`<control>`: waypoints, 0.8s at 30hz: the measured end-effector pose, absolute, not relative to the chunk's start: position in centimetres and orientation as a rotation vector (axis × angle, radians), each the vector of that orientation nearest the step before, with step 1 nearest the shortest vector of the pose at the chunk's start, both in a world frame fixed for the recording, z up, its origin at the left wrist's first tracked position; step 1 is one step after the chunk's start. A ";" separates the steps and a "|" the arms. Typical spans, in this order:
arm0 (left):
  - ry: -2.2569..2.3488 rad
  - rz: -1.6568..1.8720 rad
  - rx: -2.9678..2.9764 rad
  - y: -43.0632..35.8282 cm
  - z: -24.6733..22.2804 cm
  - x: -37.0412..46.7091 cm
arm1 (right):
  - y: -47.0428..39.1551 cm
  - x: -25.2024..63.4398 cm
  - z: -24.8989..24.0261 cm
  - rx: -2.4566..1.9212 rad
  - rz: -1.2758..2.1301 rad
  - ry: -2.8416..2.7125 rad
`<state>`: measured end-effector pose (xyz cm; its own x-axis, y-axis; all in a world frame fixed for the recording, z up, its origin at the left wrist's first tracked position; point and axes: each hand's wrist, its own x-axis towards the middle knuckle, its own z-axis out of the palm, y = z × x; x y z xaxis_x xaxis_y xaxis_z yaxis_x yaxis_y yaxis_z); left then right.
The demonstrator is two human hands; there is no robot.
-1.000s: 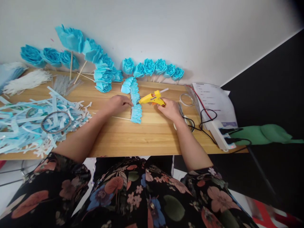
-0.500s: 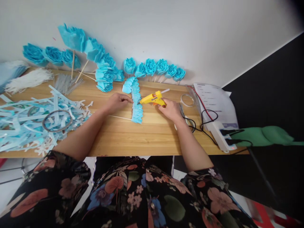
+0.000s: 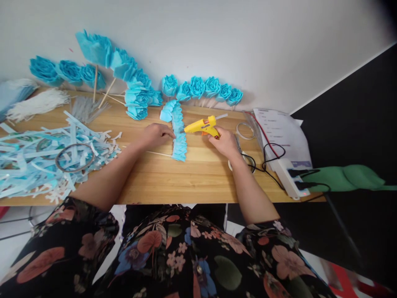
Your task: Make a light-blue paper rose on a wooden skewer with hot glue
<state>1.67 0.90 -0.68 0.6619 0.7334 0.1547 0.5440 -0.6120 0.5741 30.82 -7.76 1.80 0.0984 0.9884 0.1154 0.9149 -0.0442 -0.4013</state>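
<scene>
A strip of pleated blue crepe-paper petals [image 3: 179, 142] lies lengthwise on the wooden table, curving left at its far end. My left hand [image 3: 156, 135] is at its left edge, fingers curled together and fingertips pinching or pressing the strip; the exact grip is hard to see. My right hand [image 3: 226, 142] is wrapped round the handle of a yellow hot glue gun [image 3: 201, 125]. The gun's nozzle points left at the strip's middle, and a clear glue stick [image 3: 221, 116] juts from its back. A thin white stick [image 3: 159, 153] reaches the strip's near end from the left.
Several blue paper roses [image 3: 197, 87] on sticks line the wall. Paper scraps [image 3: 40, 155] heap up at left, by white strands [image 3: 39, 104]. At right are a tape roll [image 3: 245, 130], a power strip [image 3: 288, 178], black cables [image 3: 273, 176] and papers [image 3: 279, 132].
My right hand has shifted the glue gun slightly right and up, its back end rising. My left fingertips have moved a little toward me along the strip's edge.
</scene>
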 end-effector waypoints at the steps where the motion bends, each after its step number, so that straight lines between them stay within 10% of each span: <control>1: 1.001 0.525 2.365 0.9 -0.7 1.6 | -7.8 30.7 1.8 -2.037 0.258 -1.904; 24: 1.016 0.516 2.401 0.9 -0.7 1.5 | -8.0 30.5 2.2 -1.982 0.290 -1.861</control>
